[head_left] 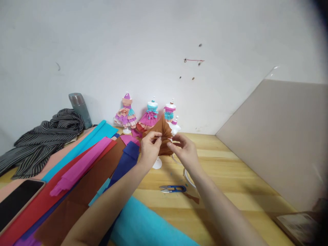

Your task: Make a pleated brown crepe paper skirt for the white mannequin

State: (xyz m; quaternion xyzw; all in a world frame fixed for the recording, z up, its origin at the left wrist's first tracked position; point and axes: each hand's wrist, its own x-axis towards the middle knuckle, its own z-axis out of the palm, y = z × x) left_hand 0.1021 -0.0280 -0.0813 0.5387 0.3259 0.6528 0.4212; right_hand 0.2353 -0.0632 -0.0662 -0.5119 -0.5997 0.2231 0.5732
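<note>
While the brown paper (165,129) is up in front of the dress forms (151,114), it sits right between the two hands, above the counter (225,191). Left hand (150,146) is the nearer one: thumb and index fingers pinched at the gathered middle, paper caught there. Pleats spread upward from that pinch, more brown paper hangs below it. Overall long axis hard to call, since the left hand covers part of the left side.

Right hand (186,152) is at the paper's right edge, thumb in front of the lower part, index just beside the gather, a gap showing between the tips. Paper lies to the left of these fingers; cannot tell if they grip it or only touch.

White round base (157,164) shows below the paper; contact between the two unclear. Blue snips (173,188) lie on the counter below both hands, blades pointing left, well apart from the fingers. White tape roll (189,177) partly hidden by the right forearm.
</note>
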